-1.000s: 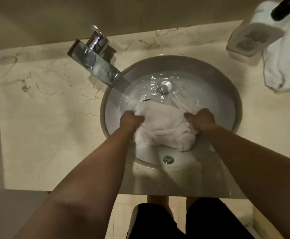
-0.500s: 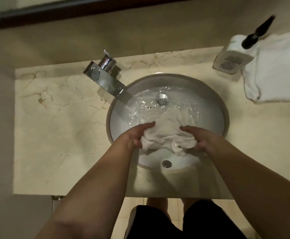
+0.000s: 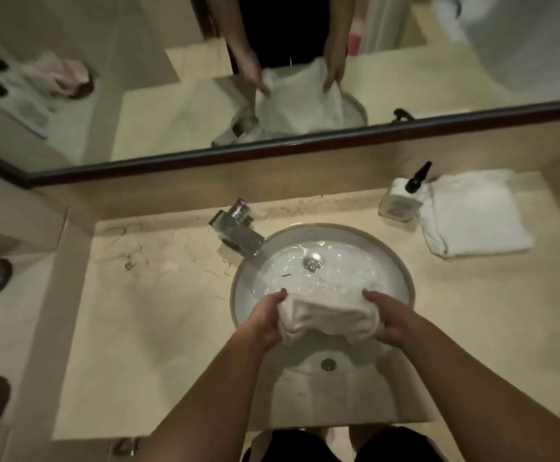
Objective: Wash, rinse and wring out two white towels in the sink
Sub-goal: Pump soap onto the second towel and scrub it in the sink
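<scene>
A wet white towel (image 3: pixel 326 316) hangs bunched between my hands above the near half of the round white sink (image 3: pixel 401 271). My left hand (image 3: pixel 267 320) grips its left end and my right hand (image 3: pixel 390 323) grips its right end. The basin holds rippling water around the drain plug (image 3: pixel 312 262). A second white towel (image 3: pixel 475 216) lies folded and dry-looking on the counter at the far right.
A chrome faucet (image 3: pixel 237 233) juts over the sink's left rim. A soap pump bottle (image 3: pixel 403 198) stands beside the folded towel. The marble counter (image 3: pixel 158 305) spreads to the left. A mirror (image 3: pixel 272 78) behind reflects my hands and towel.
The towel has come up out of the water and my hands have spread apart along it. The view has tilted up, bringing in the mirror.
</scene>
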`<state>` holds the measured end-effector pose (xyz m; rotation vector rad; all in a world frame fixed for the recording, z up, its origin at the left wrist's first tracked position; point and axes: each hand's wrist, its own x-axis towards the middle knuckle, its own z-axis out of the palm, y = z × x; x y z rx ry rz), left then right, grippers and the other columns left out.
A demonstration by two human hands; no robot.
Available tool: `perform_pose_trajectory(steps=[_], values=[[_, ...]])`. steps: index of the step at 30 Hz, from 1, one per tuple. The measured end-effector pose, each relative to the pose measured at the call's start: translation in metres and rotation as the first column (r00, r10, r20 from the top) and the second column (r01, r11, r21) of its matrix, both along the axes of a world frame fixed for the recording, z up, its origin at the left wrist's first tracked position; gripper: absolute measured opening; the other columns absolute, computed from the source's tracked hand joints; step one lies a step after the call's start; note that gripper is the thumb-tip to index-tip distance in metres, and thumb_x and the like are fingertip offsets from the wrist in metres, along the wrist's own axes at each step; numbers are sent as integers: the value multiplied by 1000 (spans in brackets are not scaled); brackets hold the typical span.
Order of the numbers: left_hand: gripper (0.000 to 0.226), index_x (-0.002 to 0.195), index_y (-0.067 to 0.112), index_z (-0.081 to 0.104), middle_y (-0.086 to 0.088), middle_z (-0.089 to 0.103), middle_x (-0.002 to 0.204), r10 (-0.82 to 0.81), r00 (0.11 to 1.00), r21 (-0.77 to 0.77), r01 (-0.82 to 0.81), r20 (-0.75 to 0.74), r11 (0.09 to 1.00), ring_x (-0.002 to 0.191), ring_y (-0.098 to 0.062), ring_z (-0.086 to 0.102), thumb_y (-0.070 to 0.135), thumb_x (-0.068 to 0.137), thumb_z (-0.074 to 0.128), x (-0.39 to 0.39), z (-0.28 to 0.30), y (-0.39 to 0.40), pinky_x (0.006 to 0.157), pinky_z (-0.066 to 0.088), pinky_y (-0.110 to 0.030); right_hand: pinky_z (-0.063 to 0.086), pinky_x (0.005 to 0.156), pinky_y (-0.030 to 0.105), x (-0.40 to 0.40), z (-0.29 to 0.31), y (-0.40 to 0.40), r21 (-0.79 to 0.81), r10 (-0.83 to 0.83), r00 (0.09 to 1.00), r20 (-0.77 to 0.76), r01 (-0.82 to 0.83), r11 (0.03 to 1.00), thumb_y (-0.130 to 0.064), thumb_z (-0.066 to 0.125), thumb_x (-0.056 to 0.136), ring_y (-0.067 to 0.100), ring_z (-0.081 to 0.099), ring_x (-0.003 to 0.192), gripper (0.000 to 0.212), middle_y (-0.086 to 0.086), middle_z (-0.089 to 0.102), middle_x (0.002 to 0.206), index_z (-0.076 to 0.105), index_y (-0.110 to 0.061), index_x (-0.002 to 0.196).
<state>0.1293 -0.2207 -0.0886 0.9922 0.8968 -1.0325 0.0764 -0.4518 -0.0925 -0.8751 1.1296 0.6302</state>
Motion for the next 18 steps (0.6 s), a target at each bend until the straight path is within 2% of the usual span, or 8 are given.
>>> perform_pose_trajectory(steps=[3, 5, 7, 8, 10, 12, 15, 18], values=[[46, 120, -7, 59, -27, 69, 105, 27, 999, -97, -25, 18, 995, 101, -37, 61, 30, 104, 37, -5, 25, -8, 94, 44, -47, 55, 81, 42, -3, 14, 14, 183, 34, 999, 41, -41, 982, -29, 67, 90, 31, 69, 85, 33, 19, 71, 100, 73, 1, 102], [42, 115, -7, 63, -27, 65, 109, -27, 999, -170, 34, 44, 985, 102, -36, 59, 26, 93, 50, -7, 39, -12, 97, 42, -44, 51, 76, 37, -3, 27, 27, 163, 127, 982, 142, -150, 975, -17, 71, 81, 28, 64, 83, 33, 19, 65, 98, 67, 1, 109], [43, 111, -1, 65, -19, 62, 107, -106, 990, -171, 120, 92, 978, 95, -27, 59, 31, 82, 65, -8, 45, -16, 87, 46, -34, 51, 67, 33, -1, 37, 38, -24, 239, 949, 205, -239, 971, -10, 65, 79, 27, 64, 78, 35, 19, 65, 95, 61, 5, 111], [44, 111, 2, 64, -17, 62, 104, -132, 985, -136, 147, 111, 980, 91, -24, 59, 35, 83, 67, -8, 47, -18, 80, 48, -31, 50, 61, 29, -1, 43, 44, -201, 292, 932, 216, -250, 947, -9, 61, 82, 26, 65, 74, 30, 18, 68, 89, 61, 6, 108], [47, 118, -1, 63, -19, 65, 98, -123, 975, 43, 116, 186, 992, 82, -28, 62, 34, 87, 62, -10, 49, -24, 70, 50, -32, 45, 56, 26, 2, 59, 55, -530, 416, 879, 233, -244, 812, -8, 56, 85, 23, 61, 65, 20, 12, 67, 78, 64, 2, 100], [40, 113, 2, 62, -18, 64, 89, -156, 945, 223, 92, 289, 970, 73, -27, 61, 24, 80, 58, -13, 64, -29, 64, 48, -31, 50, 62, 32, 6, 75, 64, -711, 531, 806, 261, -211, 671, -11, 51, 87, 22, 61, 70, 20, 7, 66, 80, 63, -4, 101], [19, 103, 7, 52, -11, 53, 73, -183, 892, 370, 18, 414, 929, 56, -22, 50, 9, 84, 50, -11, 76, -36, 47, 38, -21, 51, 76, 35, 8, 93, 71, -818, 637, 710, 301, -151, 554, -11, 47, 88, 21, 63, 90, 29, 3, 68, 100, 61, -13, 113], [17, 91, 5, 55, -9, 59, 75, -139, 838, 429, -121, 527, 895, 67, -25, 56, 20, 87, 48, -9, 90, -49, 57, 43, -29, 45, 71, 32, 13, 113, 81, -827, 652, 673, 348, -108, 552, -31, 52, 90, 19, 62, 87, 24, 0, 68, 94, 64, -17, 105]])
